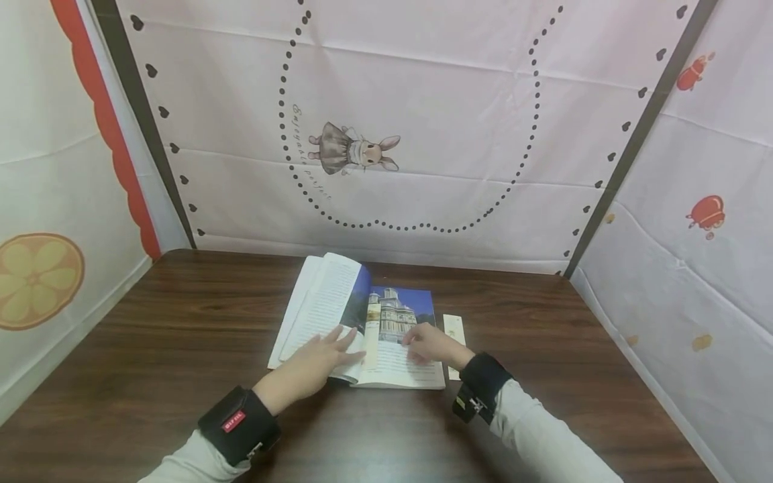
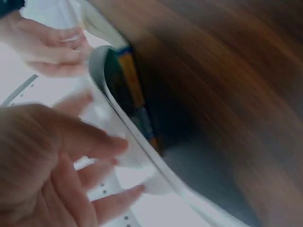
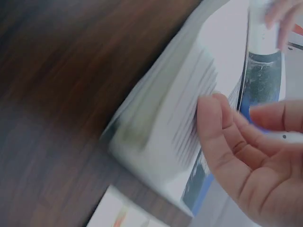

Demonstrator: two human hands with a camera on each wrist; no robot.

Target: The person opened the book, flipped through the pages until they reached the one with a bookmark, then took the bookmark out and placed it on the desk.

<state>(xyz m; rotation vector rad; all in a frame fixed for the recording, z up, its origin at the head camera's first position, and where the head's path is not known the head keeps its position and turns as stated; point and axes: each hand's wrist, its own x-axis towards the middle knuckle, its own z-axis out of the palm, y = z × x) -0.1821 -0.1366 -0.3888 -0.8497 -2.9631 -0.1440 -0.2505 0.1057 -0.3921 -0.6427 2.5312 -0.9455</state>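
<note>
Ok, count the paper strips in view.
2: one strip lies on the table just right of the book, another strip on its right-hand page along the gutter. Others may be hidden between pages.

Left forearm: one pale, off-white sleeve (image 1: 196, 463), creased. At its end sits a wide black wristband (image 1: 239, 424) with a boxy outline. The band carries a rectangular red label (image 1: 233, 421) with white lettering, too small to read reliably. A small light-coloured fitting (image 1: 256, 449) shows at its lower edge.

Right forearm: matching pale sleeve (image 1: 549, 433), lightly wrinkled. Black cuff (image 1: 486, 377), with a block-shaped dark housing (image 1: 466, 402) bearing a small yellow-green mark (image 1: 461, 403) and a silvery detail (image 1: 478, 405). Both hands are bare.
</note>
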